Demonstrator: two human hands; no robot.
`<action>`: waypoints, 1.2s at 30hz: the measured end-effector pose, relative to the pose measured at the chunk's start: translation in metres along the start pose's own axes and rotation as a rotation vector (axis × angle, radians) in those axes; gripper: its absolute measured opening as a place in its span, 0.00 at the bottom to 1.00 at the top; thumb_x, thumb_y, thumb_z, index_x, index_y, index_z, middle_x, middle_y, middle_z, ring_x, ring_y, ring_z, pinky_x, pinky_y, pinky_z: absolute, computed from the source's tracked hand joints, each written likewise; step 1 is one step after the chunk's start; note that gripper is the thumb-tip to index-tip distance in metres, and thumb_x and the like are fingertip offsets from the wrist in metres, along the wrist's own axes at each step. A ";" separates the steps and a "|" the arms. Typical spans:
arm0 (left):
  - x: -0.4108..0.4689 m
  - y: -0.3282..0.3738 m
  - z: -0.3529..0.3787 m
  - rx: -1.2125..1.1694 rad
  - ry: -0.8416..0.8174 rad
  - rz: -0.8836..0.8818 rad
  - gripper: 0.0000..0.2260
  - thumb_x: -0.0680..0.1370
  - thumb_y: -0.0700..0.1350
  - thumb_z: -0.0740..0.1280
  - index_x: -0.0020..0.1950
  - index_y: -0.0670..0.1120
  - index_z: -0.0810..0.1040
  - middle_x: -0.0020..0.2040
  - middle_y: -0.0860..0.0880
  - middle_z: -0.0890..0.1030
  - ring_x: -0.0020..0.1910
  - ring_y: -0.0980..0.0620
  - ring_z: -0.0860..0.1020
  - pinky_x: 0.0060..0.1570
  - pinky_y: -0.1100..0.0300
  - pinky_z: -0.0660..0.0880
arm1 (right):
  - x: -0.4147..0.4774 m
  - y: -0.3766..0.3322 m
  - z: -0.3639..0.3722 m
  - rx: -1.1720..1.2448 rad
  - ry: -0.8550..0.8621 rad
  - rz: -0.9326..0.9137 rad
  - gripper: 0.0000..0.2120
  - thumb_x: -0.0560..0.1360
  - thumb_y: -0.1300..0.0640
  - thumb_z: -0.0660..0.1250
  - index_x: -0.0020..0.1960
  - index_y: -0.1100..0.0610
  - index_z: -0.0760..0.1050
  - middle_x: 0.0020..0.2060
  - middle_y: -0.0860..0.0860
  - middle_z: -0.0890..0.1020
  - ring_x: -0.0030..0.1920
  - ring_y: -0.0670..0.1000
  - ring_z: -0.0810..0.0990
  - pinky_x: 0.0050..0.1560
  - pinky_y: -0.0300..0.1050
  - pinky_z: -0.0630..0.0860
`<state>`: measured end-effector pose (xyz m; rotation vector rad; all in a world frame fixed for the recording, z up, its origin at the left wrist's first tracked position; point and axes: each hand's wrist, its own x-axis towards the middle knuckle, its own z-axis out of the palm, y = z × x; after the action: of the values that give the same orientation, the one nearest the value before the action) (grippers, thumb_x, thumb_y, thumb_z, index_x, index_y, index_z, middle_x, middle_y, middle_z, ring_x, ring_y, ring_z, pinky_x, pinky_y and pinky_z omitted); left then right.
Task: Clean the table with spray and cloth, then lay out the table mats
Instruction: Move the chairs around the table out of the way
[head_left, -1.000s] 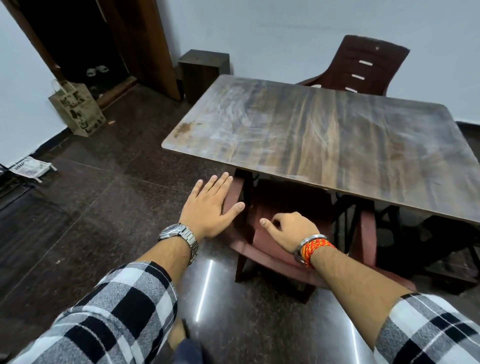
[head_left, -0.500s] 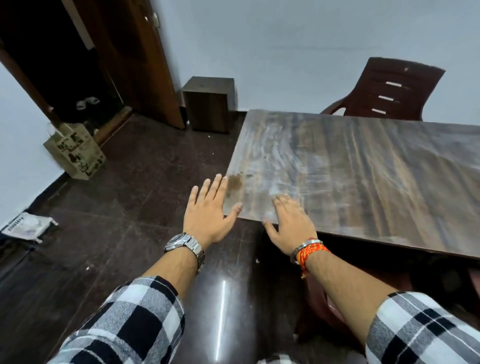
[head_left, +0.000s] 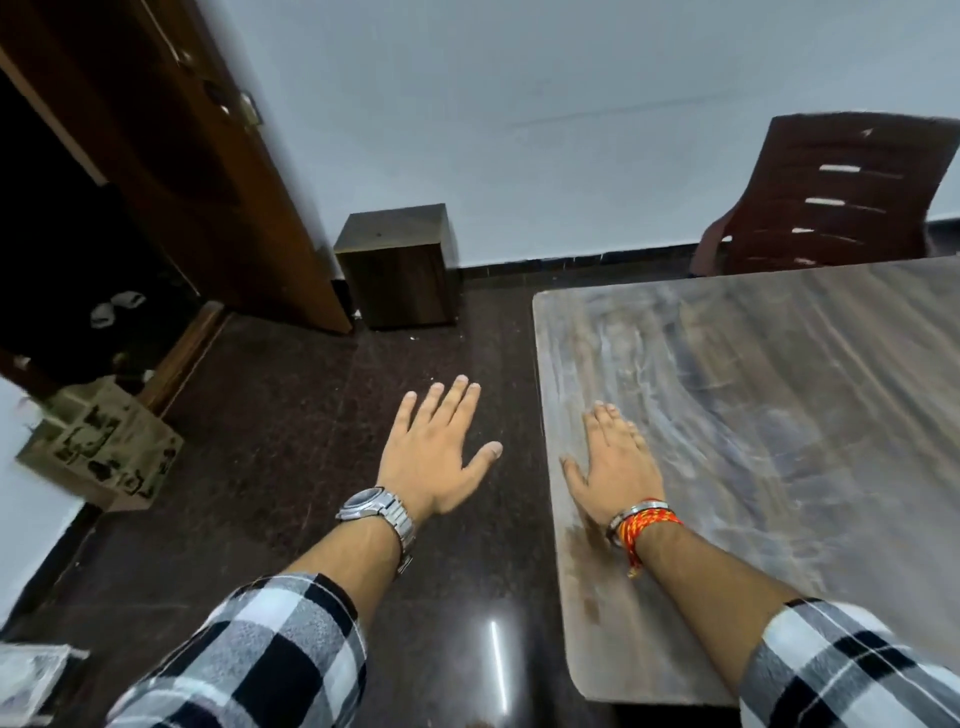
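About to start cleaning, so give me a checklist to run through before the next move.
1. Spray in view: not ok, none visible.
2. Cloth in view: not ok, none visible.
3. Left hand free: ok, open and empty over the floor.
4. Right hand free: ok, open, flat over the table edge; contact cannot tell.
5. Tabletop free of objects: ok in the visible part.
6. Tabletop clean: not ok, pale streaks and a brown stain near the wrist.
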<state>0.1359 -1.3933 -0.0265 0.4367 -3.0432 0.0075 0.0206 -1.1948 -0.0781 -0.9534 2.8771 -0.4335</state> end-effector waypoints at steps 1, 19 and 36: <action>0.030 -0.021 0.001 0.015 -0.019 0.037 0.33 0.79 0.66 0.46 0.80 0.52 0.44 0.80 0.54 0.46 0.78 0.51 0.46 0.75 0.48 0.39 | 0.031 -0.008 0.004 0.006 0.003 0.038 0.36 0.75 0.42 0.50 0.78 0.61 0.56 0.78 0.58 0.58 0.79 0.57 0.55 0.77 0.51 0.49; 0.573 -0.135 0.041 -0.031 -0.037 0.541 0.33 0.79 0.66 0.45 0.80 0.52 0.45 0.80 0.53 0.46 0.78 0.50 0.47 0.75 0.47 0.39 | 0.485 0.002 -0.006 -0.040 0.149 0.408 0.32 0.80 0.45 0.58 0.78 0.61 0.58 0.78 0.57 0.59 0.79 0.55 0.54 0.77 0.51 0.50; 1.060 0.022 0.057 -0.053 -0.082 1.005 0.32 0.79 0.66 0.47 0.79 0.53 0.43 0.80 0.54 0.46 0.78 0.51 0.46 0.75 0.47 0.38 | 0.837 0.232 -0.057 0.095 0.334 0.989 0.33 0.79 0.44 0.59 0.77 0.62 0.59 0.77 0.59 0.60 0.78 0.56 0.55 0.77 0.51 0.51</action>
<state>-0.8892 -1.6706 -0.0123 -1.1134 -2.9527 -0.0392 -0.7940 -1.5016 -0.0804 0.6369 3.0830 -0.6285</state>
